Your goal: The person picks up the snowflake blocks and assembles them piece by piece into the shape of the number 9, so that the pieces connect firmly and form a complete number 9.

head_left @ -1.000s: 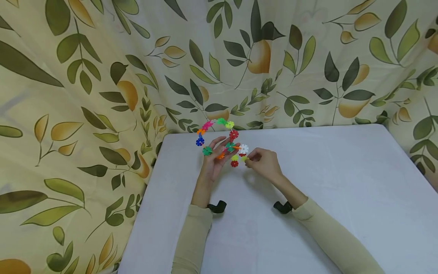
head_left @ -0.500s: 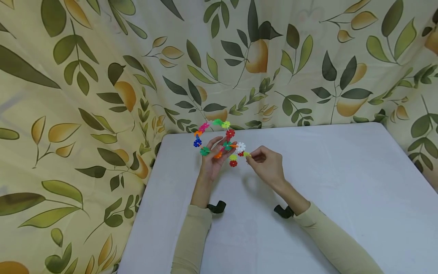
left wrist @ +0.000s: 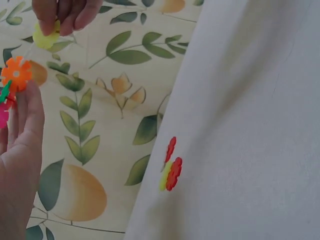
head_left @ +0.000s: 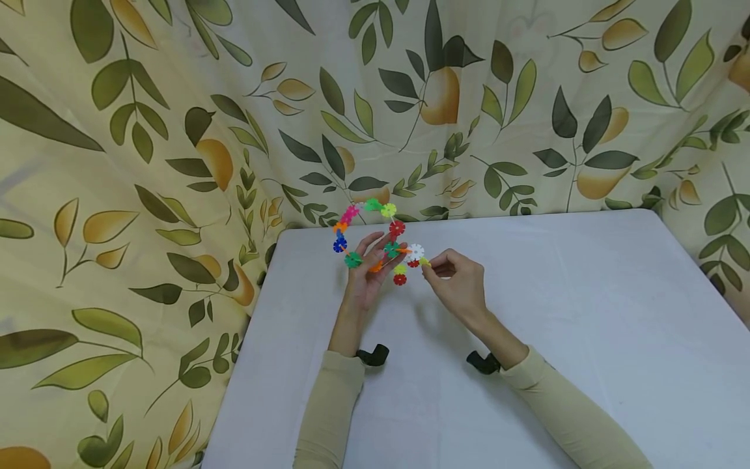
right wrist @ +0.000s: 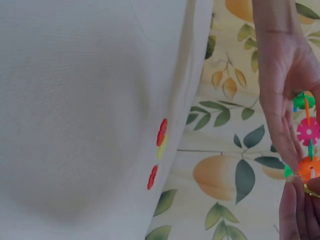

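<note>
Above the far part of the table, my left hand (head_left: 364, 283) holds a ring of interlocking plastic snowflake discs (head_left: 340, 243) in blue, green, orange, pink, red and other colours. A white disc (head_left: 416, 252) sticks out from the ring's right side. Close beside it, my right hand (head_left: 461, 283) pinches a yellow snowflake disc (left wrist: 44, 38) between thumb and fingers. In the left wrist view an orange disc (left wrist: 16, 74) of the ring lies by the left fingertips. Whether the yellow and white discs are joined cannot be seen.
Loose red discs (right wrist: 152, 177) and a yellow disc (right wrist: 162, 147) lie on the white-covered table (head_left: 556, 312) near its far edge, just beyond the hands. Behind it hangs a leaf-patterned curtain (head_left: 504, 163). A black wrist mount (head_left: 374, 355) sits on each forearm.
My right hand has drawn slightly to the right and up with the yellow disc. The ring in the left hand has shifted a little right and up over the last half second.
</note>
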The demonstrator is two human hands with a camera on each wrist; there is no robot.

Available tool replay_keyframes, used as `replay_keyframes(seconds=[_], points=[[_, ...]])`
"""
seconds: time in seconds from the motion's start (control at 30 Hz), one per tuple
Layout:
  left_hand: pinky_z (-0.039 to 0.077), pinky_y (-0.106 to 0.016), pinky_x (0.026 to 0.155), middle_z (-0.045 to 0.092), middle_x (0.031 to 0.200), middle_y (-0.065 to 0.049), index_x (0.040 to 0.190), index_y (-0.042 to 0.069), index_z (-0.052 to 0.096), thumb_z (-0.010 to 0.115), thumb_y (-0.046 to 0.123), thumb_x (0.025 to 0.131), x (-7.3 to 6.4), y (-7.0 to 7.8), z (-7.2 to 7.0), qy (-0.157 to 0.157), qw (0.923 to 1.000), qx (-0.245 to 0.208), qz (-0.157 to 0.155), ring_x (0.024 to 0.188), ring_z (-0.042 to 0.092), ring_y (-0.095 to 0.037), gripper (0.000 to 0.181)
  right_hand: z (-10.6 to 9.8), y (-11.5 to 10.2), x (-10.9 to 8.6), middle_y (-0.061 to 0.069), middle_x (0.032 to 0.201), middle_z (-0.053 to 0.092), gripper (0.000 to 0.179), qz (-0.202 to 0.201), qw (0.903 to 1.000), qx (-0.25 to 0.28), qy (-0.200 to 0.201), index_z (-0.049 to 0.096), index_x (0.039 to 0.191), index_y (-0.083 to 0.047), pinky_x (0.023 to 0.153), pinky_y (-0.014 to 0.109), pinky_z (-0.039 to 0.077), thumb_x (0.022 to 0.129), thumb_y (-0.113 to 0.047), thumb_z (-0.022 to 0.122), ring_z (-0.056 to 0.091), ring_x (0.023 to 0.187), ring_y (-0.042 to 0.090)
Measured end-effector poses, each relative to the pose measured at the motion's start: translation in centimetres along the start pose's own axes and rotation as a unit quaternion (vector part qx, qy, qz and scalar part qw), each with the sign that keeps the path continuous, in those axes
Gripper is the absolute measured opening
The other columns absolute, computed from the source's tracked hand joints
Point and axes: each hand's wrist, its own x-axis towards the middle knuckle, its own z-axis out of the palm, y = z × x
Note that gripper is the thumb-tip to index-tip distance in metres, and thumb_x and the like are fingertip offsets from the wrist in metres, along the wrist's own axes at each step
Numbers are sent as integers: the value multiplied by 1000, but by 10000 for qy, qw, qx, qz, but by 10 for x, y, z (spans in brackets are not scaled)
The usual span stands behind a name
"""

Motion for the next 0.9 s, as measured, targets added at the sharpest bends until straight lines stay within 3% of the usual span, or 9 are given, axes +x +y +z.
replay_keyframes(seconds=[0.07,0.23,0.47,0.57,0.7,0.9], points=[[47,-49,111,60,141,-12,137,8,57,45,0,103,-1,-2,2,-31,10000,3,9,124,65,-33,37,1,-1,0,4,83,76,13,-26,10000,-22,6,72,87,-6,69,14,56,85,-3,84,73,72,16],[44,-40,115,63,132,-4,128,14,67,44,6,103,-4,-10,10,-94,9986,-502,-128,124,58,-23,35,3,-3,-1,3,82,74,12,-156,9998,-80,4,72,85,-7,68,17,58,85,-3,84,72,71,16],[30,-51,123,47,157,-21,124,20,60,35,9,104,-3,-18,21,-566,9923,-1073,-245,145,41,-50,34,7,-2,-4,3,81,74,13,-193,9998,-78,-15,72,84,-7,67,18,59,83,-2,85,72,70,15],[28,-55,124,44,158,-26,124,20,55,31,12,105,-3,-19,23,-523,9927,-1070,-211,145,39,-53,32,9,-1,-6,2,80,74,13,-195,9998,-79,45,72,84,-7,66,18,58,83,-2,84,72,69,15],[35,-54,120,44,156,-28,128,21,50,25,15,106,-2,-20,24,-467,9939,-990,-159,142,44,-52,34,12,0,-6,3,80,74,12,-278,9994,-117,172,72,84,-7,64,22,60,84,-3,84,72,68,16],[40,-49,118,57,144,-23,145,20,45,25,18,108,-3,-25,29,-294,9968,-730,-127,140,50,-46,42,12,-1,-5,6,79,74,11,-449,9975,-308,442,73,84,-3,61,35,62,83,0,83,73,67,19]])
